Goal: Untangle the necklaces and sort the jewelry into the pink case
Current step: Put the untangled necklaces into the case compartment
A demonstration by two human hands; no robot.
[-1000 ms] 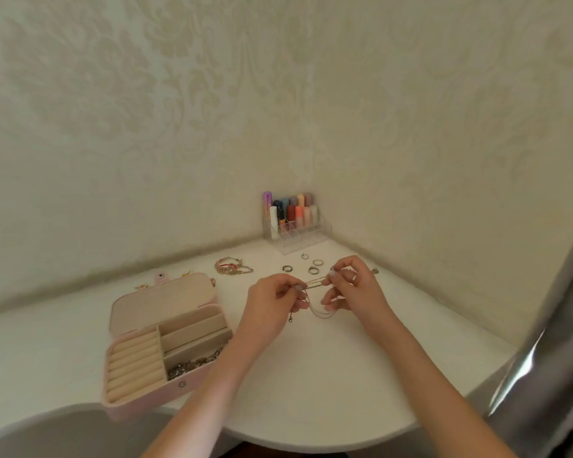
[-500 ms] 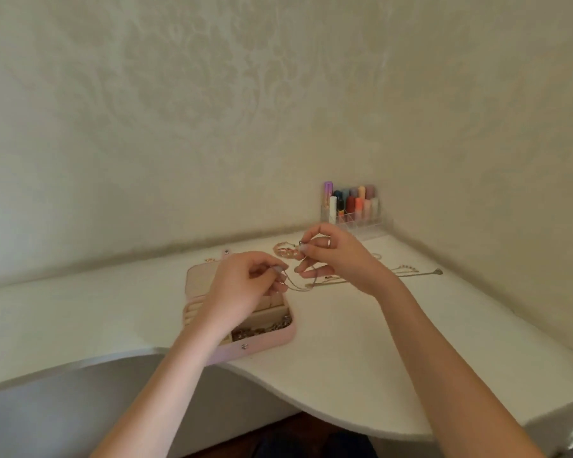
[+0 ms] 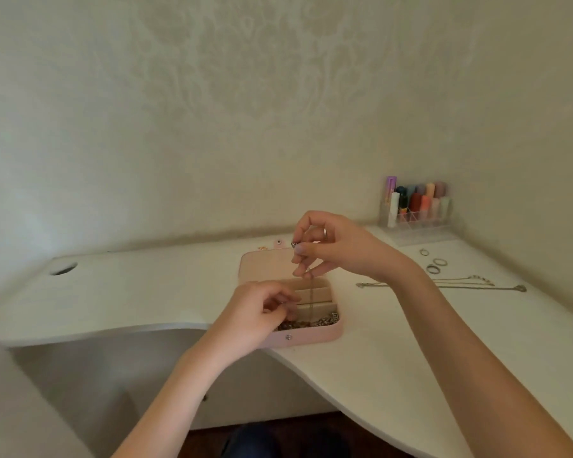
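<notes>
The pink case [image 3: 311, 337] lies open at the desk's front edge, its lid [image 3: 262, 266] flat behind it. My right hand [image 3: 331, 247] is raised over the case and pinches the top of a thin necklace chain [image 3: 311, 294] that hangs straight down into the compartments. My left hand [image 3: 262, 312] sits low over the case's left side with its fingertips closed on the chain's lower end. Several jewelry pieces [image 3: 315, 322] lie in the front compartment. Two more necklaces [image 3: 463, 283] lie stretched out on the desk to the right, with three rings [image 3: 434, 262] behind them.
A clear organizer of lipsticks and small bottles [image 3: 415, 206] stands in the back right corner by the wall. A round cable hole [image 3: 63, 268] is in the desk at far left. The desk's curved front edge [image 3: 146, 327] runs just below the case.
My view swung left, so the case now sits in the middle. Both hands carried the chain from the desk to over the case, the right hand lifting it so it hangs vertically.
</notes>
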